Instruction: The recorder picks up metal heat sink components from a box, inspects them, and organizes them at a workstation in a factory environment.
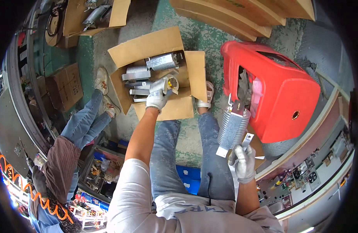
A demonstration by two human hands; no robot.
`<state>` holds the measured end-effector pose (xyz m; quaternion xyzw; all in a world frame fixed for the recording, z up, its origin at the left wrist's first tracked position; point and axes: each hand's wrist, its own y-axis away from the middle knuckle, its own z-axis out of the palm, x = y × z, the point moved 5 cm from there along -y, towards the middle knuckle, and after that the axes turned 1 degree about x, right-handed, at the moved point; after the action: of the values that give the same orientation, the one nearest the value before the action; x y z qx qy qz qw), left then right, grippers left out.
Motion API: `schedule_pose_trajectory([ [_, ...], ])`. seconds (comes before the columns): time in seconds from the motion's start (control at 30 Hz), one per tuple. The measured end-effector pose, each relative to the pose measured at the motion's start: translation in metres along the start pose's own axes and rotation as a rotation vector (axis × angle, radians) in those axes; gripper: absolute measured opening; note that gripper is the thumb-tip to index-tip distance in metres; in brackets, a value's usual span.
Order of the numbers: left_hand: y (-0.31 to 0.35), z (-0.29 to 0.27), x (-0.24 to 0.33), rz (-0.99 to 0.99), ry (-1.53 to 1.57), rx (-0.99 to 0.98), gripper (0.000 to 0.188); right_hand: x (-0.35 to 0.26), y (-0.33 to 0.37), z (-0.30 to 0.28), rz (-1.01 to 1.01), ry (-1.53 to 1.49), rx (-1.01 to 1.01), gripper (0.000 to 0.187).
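In the open cardboard box on the floor, my gloved left hand point(157, 99) is closed around a ribbed metal cylinder point(158, 85) with a pale round end. Several similar silver ribbed cylinders point(162, 61) with flat metal brackets lie beside it in the box. My gloved right hand point(244, 165), in front of the red bin, is closed on a flat metal bracket with a hole. That bracket appears to belong to a finned metal unit point(233, 126), a pair of ribbed cylinders joined by a flat plate, hanging tilted just beyond my fingers. Where bracket and unit join is partly hidden.
Right of the box lies a red plastic bin point(289, 103) with its opening toward me. Flattened cardboard point(241, 15) stands at the back. At left, another person in jeans point(80, 120) holds a tool near an orange coiled hose point(29, 190). A workbench point(303, 182) runs along the right.
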<state>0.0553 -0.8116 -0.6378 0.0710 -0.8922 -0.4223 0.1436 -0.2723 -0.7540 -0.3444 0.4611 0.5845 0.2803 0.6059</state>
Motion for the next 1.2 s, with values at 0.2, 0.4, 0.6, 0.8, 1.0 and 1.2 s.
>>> schedule_pose_trajectory([
  [0.2,-0.028,0.015,0.037,-0.009,-0.037,-0.063,0.04,0.005,-0.006,0.003,0.043,0.001,-0.034,0.018],
  [0.4,-0.014,0.059,0.039,0.058,-0.253,0.05,0.02,-0.001,-0.01,0.012,0.032,0.06,-0.046,0.023],
  [0.6,-0.001,0.075,0.024,0.096,-0.281,-0.154,0.024,0.003,-0.011,0.018,0.094,0.098,-0.043,0.018],
  [0.8,-0.037,0.045,0.035,0.087,-0.17,-0.092,0.026,0.002,-0.018,0.023,0.083,0.101,-0.061,0.02],
  [1.0,0.051,0.019,0.054,0.026,-0.044,0.235,0.073,-0.026,0.001,0.031,-0.025,0.143,-0.078,0.019],
  [1.2,0.23,-0.02,-0.008,-0.269,0.475,0.045,0.05,-0.083,0.08,0.028,-0.07,0.312,-0.202,0.014],
])
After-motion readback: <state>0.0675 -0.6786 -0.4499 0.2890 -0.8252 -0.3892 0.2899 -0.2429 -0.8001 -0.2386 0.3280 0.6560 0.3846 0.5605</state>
